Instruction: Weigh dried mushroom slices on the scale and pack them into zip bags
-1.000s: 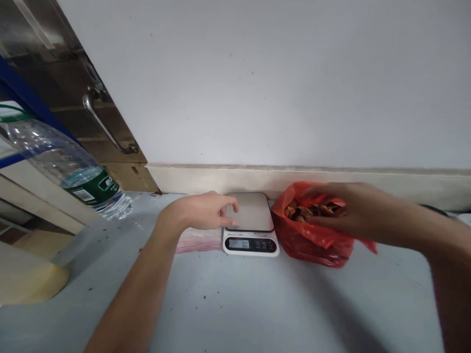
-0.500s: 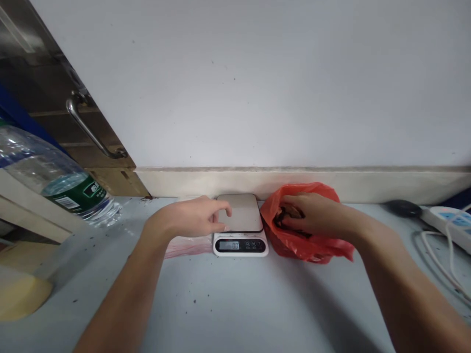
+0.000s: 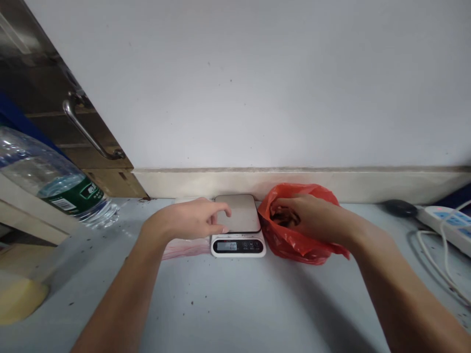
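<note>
A white digital scale (image 3: 238,215) stands against the wall, its display reading 0.0 and its plate bare. My left hand (image 3: 193,218) hovers at the plate's left edge, thumb and index finger curved apart with nothing between them. Under that hand lie flat, pale pink plastic bags (image 3: 186,249). Right of the scale, a red plastic bag (image 3: 294,242) gapes open. My right hand (image 3: 312,215) reaches into its mouth, fingers curled among dark brown pieces (image 3: 283,215). The fingertips are partly hidden, and what they grip cannot be made out.
A large clear water bottle (image 3: 69,193) with a green label stands at the left. Below it is a yellowish object (image 3: 22,299) at the table's edge. At the right lie a white power strip (image 3: 449,223), its cable (image 3: 437,264) and a black rounded object (image 3: 399,208).
My right hand has shifted slightly within the red bag, its fingers curling among the dark pieces. My left hand stays by the scale. The whole view has drifted slightly.
</note>
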`<state>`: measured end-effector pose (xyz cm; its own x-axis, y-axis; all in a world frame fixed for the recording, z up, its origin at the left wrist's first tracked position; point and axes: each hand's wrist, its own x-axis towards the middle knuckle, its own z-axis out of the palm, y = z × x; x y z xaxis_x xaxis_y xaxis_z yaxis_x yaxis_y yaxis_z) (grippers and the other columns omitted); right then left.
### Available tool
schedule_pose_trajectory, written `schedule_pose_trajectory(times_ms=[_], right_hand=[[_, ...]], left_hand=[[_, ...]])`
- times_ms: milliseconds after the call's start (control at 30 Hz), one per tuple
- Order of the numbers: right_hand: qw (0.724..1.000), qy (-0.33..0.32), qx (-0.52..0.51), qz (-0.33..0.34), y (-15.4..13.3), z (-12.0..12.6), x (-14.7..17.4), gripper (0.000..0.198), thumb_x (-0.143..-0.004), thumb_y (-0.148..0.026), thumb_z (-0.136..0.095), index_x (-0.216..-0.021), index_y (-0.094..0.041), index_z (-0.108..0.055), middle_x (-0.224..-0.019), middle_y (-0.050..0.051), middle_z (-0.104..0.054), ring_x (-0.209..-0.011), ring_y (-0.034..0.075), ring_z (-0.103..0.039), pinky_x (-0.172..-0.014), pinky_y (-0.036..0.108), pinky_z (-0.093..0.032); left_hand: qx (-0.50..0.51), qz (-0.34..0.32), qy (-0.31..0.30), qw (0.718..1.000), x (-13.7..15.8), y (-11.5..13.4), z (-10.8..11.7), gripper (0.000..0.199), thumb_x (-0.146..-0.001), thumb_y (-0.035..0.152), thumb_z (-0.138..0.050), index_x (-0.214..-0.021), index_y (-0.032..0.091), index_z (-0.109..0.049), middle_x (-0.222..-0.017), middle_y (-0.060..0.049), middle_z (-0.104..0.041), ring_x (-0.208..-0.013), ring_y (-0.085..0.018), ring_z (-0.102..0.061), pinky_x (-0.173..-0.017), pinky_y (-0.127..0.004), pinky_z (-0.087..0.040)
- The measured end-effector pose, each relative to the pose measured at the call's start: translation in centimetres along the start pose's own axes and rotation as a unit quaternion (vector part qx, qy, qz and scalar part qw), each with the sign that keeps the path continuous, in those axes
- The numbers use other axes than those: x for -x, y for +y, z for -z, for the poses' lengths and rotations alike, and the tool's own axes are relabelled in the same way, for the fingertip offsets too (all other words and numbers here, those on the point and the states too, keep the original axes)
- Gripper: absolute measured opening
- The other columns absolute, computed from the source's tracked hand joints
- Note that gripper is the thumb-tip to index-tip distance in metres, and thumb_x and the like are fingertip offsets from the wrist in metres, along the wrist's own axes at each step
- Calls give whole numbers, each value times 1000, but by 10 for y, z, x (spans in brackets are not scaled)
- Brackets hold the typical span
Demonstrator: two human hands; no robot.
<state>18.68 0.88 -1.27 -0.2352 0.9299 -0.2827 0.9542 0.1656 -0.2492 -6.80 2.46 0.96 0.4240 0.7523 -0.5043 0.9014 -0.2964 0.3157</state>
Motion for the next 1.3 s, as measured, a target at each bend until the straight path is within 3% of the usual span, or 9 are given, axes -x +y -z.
schedule_pose_trajectory(times_ms=[133,333,500,667,867,1100,1300], right_hand=[[999,-27,35,-11,-7,-2,1,27,-92,-15,-48,-97,-23,-73,-106,6,-76,-80,21,-68,-63,30,-42],[999,-37,23,-4,-9,-1,1,21,-88,-13,-42,-71,-22,-51,-79,3,-67,-61,16,-53,-55,31,-31],[999,-33,-22,26,3,-2,0,16,-83,-17,-46,-68,-22,-44,-74,4,-58,-60,16,-41,-54,33,-27],[998,-27,-47,24,15,3,-1,10,-78,-21,-49,-69,-24,-45,-70,-1,-45,-62,15,-33,-55,31,-26],[993,63,-78,69,20,18,4,15,-70,-21,-55,-65,-24,-41,-66,-3,-43,-61,14,-37,-56,29,-31],[989,121,-83,28,26,23,3,14,-61,-14,-58,-63,-25,-49,-62,-4,-50,-59,14,-45,-53,27,-35],[968,222,-114,-21,16,28,8,26,-60,-13,-61,-81,-26,-67,-70,-2,-67,-68,21,-63,-60,30,-46]], left_hand=[[0,4,-8,1000,0,1,0,53,-95,50,-50,-143,26,-57,-117,-8,-74,-95,-24,-69,-77,-30,-47],[8,-2,-10,1000,1,0,-1,54,-96,51,-51,-145,29,-55,-120,-7,-73,-98,-24,-68,-79,-30,-48],[8,2,-8,1000,2,0,1,54,-96,50,-51,-145,29,-54,-120,-7,-73,-98,-23,-68,-78,-30,-48],[-3,2,-6,1000,3,-1,3,55,-96,50,-50,-146,30,-53,-123,-7,-72,-99,-23,-68,-80,-29,-48],[-9,7,2,1000,6,-1,4,55,-96,48,-49,-148,31,-53,-126,-8,-71,-101,-23,-68,-82,-31,-49],[0,12,1,1000,7,-2,5,55,-96,49,-49,-149,33,-51,-126,-6,-70,-102,-23,-67,-82,-30,-48],[-2,10,4,1000,6,-4,4,57,-96,51,-50,-150,32,-50,-126,-6,-71,-100,-22,-68,-81,-29,-48]])
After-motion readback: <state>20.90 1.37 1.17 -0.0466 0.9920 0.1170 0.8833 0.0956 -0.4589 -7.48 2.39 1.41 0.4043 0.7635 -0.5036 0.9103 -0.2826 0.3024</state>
